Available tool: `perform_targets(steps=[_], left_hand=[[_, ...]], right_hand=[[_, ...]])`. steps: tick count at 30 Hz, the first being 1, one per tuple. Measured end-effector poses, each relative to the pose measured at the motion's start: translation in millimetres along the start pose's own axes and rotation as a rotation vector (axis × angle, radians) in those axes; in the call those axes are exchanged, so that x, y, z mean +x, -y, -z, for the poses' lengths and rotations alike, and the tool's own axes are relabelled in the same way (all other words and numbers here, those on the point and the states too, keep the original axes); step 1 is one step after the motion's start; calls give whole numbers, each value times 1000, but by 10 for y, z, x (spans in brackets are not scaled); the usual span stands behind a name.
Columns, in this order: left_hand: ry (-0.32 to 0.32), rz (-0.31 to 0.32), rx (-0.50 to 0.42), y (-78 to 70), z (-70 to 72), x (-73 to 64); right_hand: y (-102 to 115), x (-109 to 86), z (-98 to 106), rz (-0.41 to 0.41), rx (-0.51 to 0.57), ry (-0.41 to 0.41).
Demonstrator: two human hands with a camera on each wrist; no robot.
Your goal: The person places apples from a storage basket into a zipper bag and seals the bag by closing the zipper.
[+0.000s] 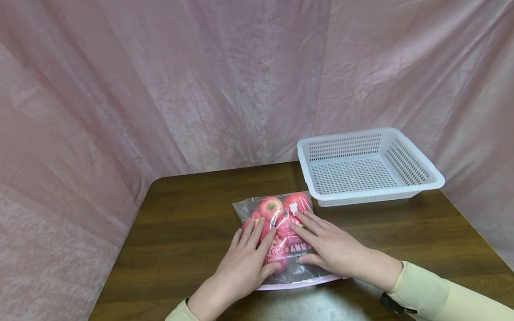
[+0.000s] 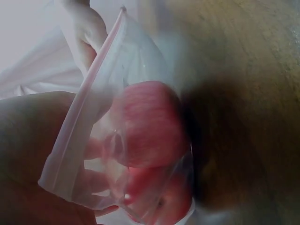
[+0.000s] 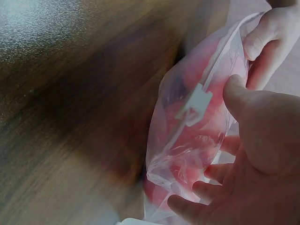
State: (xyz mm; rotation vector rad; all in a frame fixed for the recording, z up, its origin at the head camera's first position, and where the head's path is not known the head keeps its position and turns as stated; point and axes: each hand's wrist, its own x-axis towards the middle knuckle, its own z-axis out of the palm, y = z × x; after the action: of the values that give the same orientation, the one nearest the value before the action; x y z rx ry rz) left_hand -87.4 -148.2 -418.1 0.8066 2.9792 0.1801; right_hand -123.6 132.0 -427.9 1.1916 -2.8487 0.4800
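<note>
A clear plastic zip bag with pink printing lies on the table and holds several red apples. My left hand rests on the bag's left side, its fingers spread out over the apples. From the right, my right hand touches the top of the bag, with its fingers also extended. The pink-edged opening of the bag faces me. In the right wrist view a white slider sits on the zip strip. Through the plastic, the left wrist view shows two apples pressed together.
A white perforated plastic basket stands at the table's back right, just behind the bag, and nothing lies in it. The wooden table has a rounded back left corner. Pink cloth hangs behind and on both sides.
</note>
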Motion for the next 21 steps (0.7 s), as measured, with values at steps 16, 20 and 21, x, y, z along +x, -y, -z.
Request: perform_targets(steps=[16,20,21], left_hand=[[-37,-3,64,63,-36,22],[-36,3,50,117,-24,36],[-33,5,49,132,-19,40]], right_hand=[[18,55,-55,6,-8,-15],[19,122,-46,10,8,2],[16,140,-46,11,12,6]])
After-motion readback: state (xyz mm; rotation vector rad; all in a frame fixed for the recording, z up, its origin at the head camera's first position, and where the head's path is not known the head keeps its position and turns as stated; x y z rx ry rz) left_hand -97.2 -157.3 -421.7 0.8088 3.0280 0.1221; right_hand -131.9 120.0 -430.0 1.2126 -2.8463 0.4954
